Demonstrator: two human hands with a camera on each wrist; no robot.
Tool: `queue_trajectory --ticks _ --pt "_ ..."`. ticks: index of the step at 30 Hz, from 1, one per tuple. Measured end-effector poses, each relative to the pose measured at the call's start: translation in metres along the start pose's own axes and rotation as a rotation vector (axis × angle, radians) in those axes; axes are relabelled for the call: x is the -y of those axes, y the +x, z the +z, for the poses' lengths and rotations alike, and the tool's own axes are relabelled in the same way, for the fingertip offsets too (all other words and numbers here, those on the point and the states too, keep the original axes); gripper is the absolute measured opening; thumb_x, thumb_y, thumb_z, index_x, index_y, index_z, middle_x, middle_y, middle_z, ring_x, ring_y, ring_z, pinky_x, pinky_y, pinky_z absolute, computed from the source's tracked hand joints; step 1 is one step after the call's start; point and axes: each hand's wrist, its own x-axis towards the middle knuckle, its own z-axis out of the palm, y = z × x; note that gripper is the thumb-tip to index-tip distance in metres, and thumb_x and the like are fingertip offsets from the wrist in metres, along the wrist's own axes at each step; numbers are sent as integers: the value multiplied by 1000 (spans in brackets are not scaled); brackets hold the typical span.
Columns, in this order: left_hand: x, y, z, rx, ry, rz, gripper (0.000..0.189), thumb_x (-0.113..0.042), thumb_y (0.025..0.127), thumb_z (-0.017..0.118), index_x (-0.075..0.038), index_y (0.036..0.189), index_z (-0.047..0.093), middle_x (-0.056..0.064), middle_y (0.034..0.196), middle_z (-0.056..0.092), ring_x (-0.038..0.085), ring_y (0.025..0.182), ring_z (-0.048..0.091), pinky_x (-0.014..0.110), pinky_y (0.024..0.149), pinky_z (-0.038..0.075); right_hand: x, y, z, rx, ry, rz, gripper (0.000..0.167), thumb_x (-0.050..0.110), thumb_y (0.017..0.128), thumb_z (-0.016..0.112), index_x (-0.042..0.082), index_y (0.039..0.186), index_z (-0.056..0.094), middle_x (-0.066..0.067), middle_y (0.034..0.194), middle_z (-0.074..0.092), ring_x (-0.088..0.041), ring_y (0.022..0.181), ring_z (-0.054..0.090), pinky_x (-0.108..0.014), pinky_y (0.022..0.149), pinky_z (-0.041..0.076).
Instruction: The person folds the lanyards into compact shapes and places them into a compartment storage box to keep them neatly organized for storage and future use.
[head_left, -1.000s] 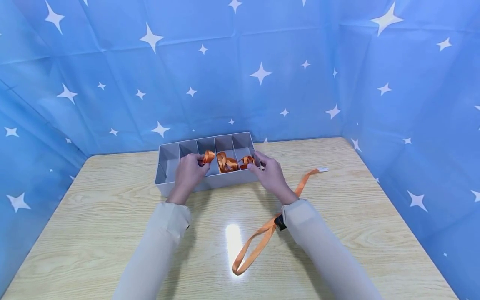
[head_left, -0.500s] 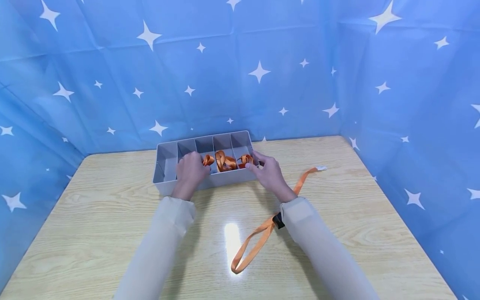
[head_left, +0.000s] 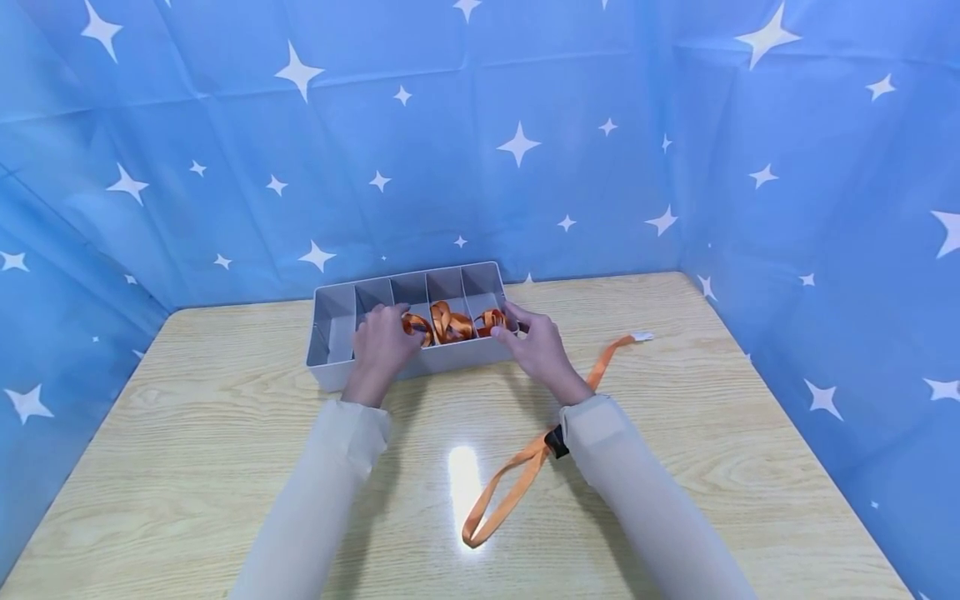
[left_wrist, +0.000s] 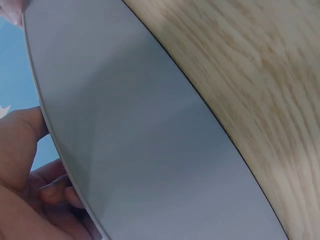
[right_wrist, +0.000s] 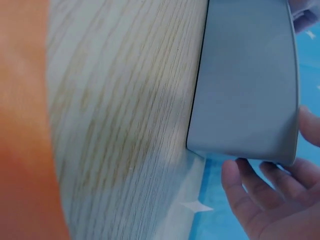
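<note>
A grey box (head_left: 333,373) with several compartments in a row stands at the back of the table. My left hand (head_left: 381,342) reaches into its third compartment from the left, thumb and forefinger spread around a coiled orange ribbon (head_left: 417,327). In the left wrist view, the left fingers (left_wrist: 55,192) lie behind the box's front wall, partly hidden. Another coiled ribbon (head_left: 452,325) fills the fourth compartment, and a smaller coil (head_left: 491,320) lies in the fifth. My right hand (head_left: 540,346) holds the box's right end, thumb at the front rim and fingers around the corner.
A long orange ribbon (head_left: 517,487) lies loosely looped on the wooden table (head_left: 187,467), partly under the right forearm. Its far end is white. A blue curtain (head_left: 420,125) with white stars hangs behind the table and at both sides.
My left hand has lowered the orange ribbon coil into the third compartment and its fingers have spread, letting the coil loosen. The right hand stays at the box's right end.
</note>
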Motion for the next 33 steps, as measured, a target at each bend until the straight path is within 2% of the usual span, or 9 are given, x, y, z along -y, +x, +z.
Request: queue_trajectory --ticks 3,6,11,14,16,19,23,28,33 --pt "-1 -3 1 -45 -36 34 50 -20 86 76 -5 133 63 20 113 63 30 70 58 38 54 47 1 1 0 1 -10 3 56 22 100 63 7 150 43 -12 153 42 -36 136 44 -30 71 50" --pt "-3 -7 3 -86 -72 78 47 -20 87 74 -7 131 65 18 108 63 27 66 56 36 50 44 0 2 1 10 -15 -2 56 21 100 62 6 150 42 -13 153 42 -37 136 43 -31 69 49" --pt "-8 -15 7 -145 -198 151 41 -15 87 72 -8 127 67 16 96 63 24 72 60 38 58 47 1 1 2 13 -32 -6 57 23 100 62 5 150 42 -16 148 48 -36 135 46 -30 64 46" --pt "-13 -21 12 -161 -290 196 39 -13 87 73 -6 125 68 16 95 64 26 78 61 38 64 48 1 1 1 10 -32 -10 57 24 100 63 6 150 42 -16 147 49 -36 131 49 -33 68 50" --pt "-16 -25 16 -163 -330 219 39 -13 87 75 -5 124 69 18 99 65 30 81 62 39 66 48 -1 0 0 14 -14 -17 60 23 99 63 9 152 40 -18 147 49 -38 128 52 -37 77 54" --pt "-20 -30 21 -168 -358 245 36 -12 86 76 -5 120 71 17 98 67 31 82 62 39 66 47 -3 -3 -8 22 9 -27 65 25 99 64 13 156 34 -19 149 45 -39 124 55 -45 90 53" --pt "-27 -35 25 -137 -383 259 31 -12 87 75 -6 117 72 13 92 67 25 80 59 39 70 47 -4 -6 -26 20 11 -29 63 28 100 62 16 155 35 -20 141 52 -37 117 59 -50 90 52" --pt "-37 -41 30 -70 -420 290 31 -14 88 76 -8 118 73 7 94 65 21 85 57 39 75 47 2 -13 -47 18 -63 -56 50 23 101 61 10 147 48 -17 122 63 -33 101 65 -43 78 55" --pt "-44 -46 35 -17 -480 334 32 -15 88 77 -6 119 72 6 96 66 20 84 58 33 68 43 6 -25 -61 63 -170 -115 42 19 100 62 6 139 56 -14 109 67 -27 89 67 -37 69 55"
